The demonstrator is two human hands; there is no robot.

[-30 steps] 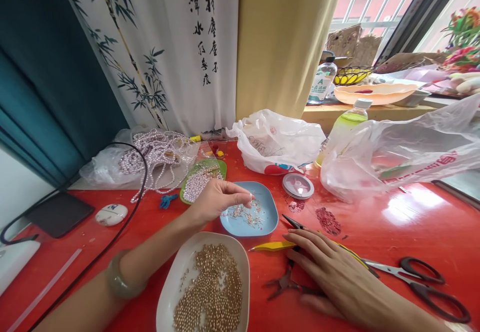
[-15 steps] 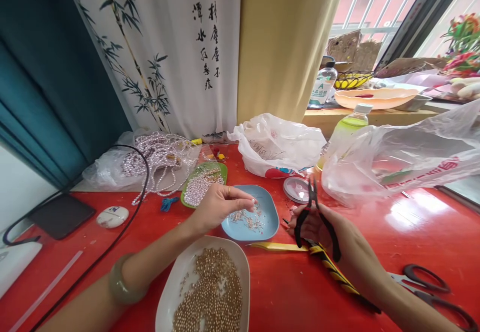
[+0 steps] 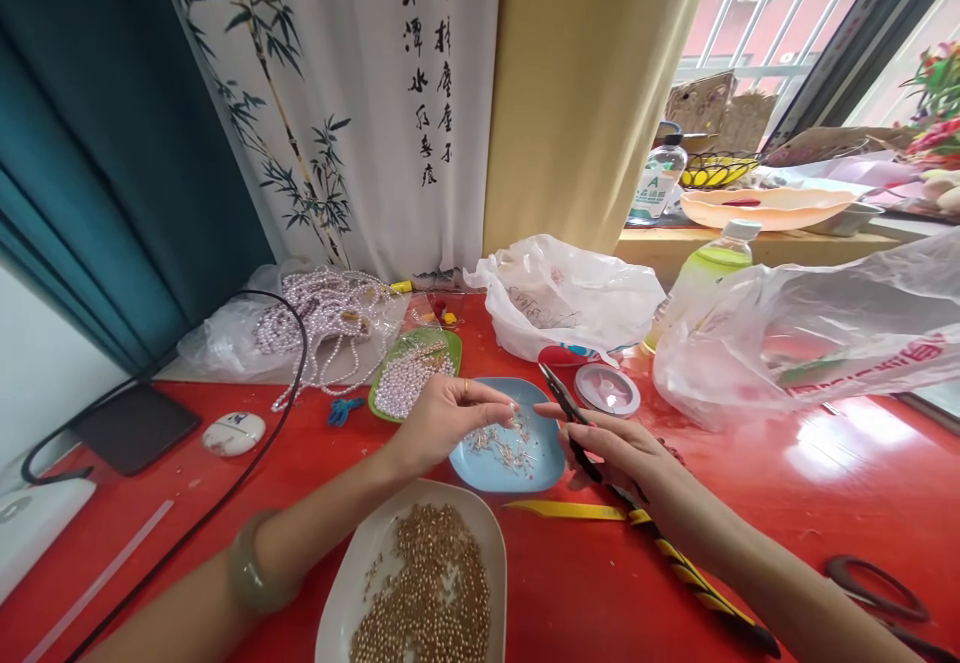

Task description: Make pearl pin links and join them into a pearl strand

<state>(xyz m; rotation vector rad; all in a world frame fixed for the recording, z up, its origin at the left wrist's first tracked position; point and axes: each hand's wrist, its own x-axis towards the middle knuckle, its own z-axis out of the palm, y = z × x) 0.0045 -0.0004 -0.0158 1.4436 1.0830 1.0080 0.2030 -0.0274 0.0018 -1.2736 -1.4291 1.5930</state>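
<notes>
Head view: mid-frame, the left hand (image 3: 442, 425) pinches, fingertips together, a tiny pale piece (image 3: 514, 406) over the blue plate (image 3: 486, 478); rightward, the right hand (image 3: 628, 458) clasps pliers (image 3: 568, 400), not touching it. Loose pins (image 3: 510, 457) and, bottom centre, gold beads (image 3: 429, 593) lie unjoined.
</notes>
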